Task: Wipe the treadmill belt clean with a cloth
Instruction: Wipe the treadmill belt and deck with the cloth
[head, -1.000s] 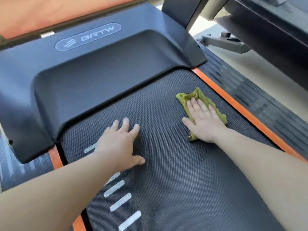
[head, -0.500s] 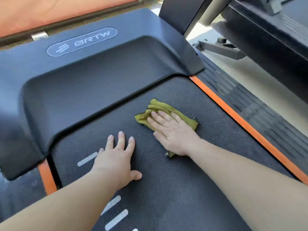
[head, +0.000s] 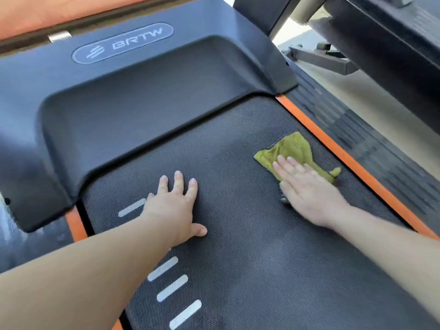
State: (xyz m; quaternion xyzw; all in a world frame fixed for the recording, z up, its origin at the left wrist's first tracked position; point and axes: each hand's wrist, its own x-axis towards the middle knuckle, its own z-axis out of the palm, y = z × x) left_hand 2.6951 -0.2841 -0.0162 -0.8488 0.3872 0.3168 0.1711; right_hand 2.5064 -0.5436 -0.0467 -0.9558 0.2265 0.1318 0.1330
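Cloth point(head: 294, 148) slid right, BRTW logo point(head: 122, 43) ahead

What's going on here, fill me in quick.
A person is wiping a treadmill belt with a green cloth. The right hand lies flat on the cloth, pressing it to the belt close to the orange strip on the right edge. The left hand rests open on the bare belt, fingers spread, beside the white dashes. Both are just short of the dark motor cover.
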